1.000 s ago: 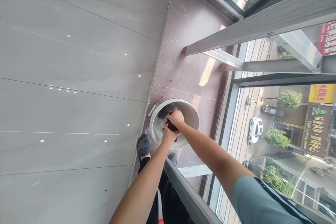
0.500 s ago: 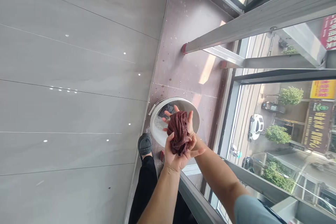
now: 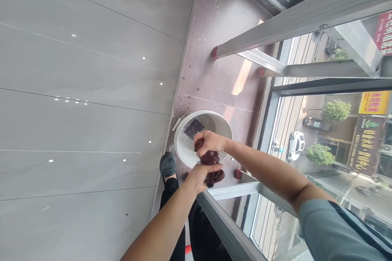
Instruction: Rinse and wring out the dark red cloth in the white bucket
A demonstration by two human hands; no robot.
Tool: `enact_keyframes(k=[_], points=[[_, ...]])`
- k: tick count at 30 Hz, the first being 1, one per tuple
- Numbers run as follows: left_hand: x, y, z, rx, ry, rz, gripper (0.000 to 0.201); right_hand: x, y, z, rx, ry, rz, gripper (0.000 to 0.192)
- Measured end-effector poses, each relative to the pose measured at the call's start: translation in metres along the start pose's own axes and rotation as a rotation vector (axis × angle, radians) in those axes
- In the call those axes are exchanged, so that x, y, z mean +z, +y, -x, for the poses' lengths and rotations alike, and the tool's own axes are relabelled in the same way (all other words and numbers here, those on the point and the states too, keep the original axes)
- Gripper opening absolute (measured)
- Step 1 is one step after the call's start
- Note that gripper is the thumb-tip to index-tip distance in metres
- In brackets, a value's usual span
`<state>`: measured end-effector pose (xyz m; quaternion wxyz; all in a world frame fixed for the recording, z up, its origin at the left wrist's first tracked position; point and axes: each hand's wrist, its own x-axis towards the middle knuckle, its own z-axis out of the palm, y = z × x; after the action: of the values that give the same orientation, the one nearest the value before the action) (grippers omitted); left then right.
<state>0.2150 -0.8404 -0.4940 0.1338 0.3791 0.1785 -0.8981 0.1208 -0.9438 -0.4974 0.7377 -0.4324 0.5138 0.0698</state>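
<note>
Both hands grip a dark red cloth (image 3: 211,165) above the near rim of a white bucket (image 3: 225,124) that stands on the brown floor (image 3: 220,40). The right hand (image 3: 211,142) is clenched over the cloth's upper end, knuckles up; the left hand (image 3: 202,175) is closed round its lower end, with a bulge of cloth showing past the fingers. Gripped at opposite ends like this, the cloth looks bunched into a short roll, a hold that suits twisting it, and its place over the bucket would let drips fall inside.

The bucket holds some water and a dark flat thing (image 3: 194,127) against its far wall. It stands by the base of the grey wall (image 3: 92,89), near the window (image 3: 321,138). A ladder (image 3: 290,24) has its red-capped feet on the floor beyond the bucket. A grey shoe (image 3: 168,164) rests just beside the bucket.
</note>
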Motion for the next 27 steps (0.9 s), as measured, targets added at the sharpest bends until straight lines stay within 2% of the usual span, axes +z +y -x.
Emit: enact_keyframes(k=[2, 4, 6, 9, 10, 12, 14, 17, 20, 22, 24, 27], points=[[-0.004, 0.0, -0.022, 0.027, 0.134, -0.112, 0.026, 0.005, 0.003, -0.015, 0.025, 0.137, 0.272, 0.016], [-0.009, 0.002, -0.047, 0.058, 0.266, -0.221, 0.018, 0.008, 0.013, -0.033, 0.084, 0.336, 0.378, 0.016], [-0.013, 0.005, -0.068, 0.087, 0.381, -0.341, 0.018, 0.009, 0.027, -0.051, 0.177, 0.505, 0.353, 0.019], [-0.017, 0.012, -0.085, 0.161, 0.507, -0.539, 0.023, 0.003, 0.049, -0.069, 0.319, 0.666, 0.249, 0.029], [-0.018, 0.013, -0.085, 0.214, 0.551, -0.607, 0.028, 0.001, 0.056, -0.071, 0.358, 0.705, 0.215, 0.034], [-0.019, 0.012, -0.079, 0.365, 0.636, -0.742, 0.055, -0.004, 0.066, -0.073, 0.436, 0.778, 0.118, 0.045], [-0.019, 0.011, -0.071, 0.511, 0.668, -0.857, 0.077, -0.005, 0.07, -0.071, 0.502, 0.817, 0.013, 0.055], [-0.019, 0.013, -0.065, 0.571, 0.631, -0.921, 0.081, -0.008, 0.065, -0.062, 0.574, 0.809, -0.131, 0.067], [-0.019, 0.025, -0.062, 0.464, 0.573, -0.796, 0.085, -0.021, 0.057, -0.042, 0.464, 0.715, -0.395, 0.063], [-0.019, 0.032, -0.052, 0.361, 0.445, -0.629, 0.077, -0.035, 0.058, -0.023, 0.287, 0.58, -0.585, 0.057], [-0.015, 0.033, -0.033, 0.279, 0.254, -0.433, 0.056, -0.043, 0.064, -0.004, 0.105, 0.494, -0.71, 0.054], [0.001, 0.018, 0.004, 0.251, 0.006, -0.153, 0.047, -0.03, 0.074, 0.01, -0.045, 0.446, -0.876, 0.056]])
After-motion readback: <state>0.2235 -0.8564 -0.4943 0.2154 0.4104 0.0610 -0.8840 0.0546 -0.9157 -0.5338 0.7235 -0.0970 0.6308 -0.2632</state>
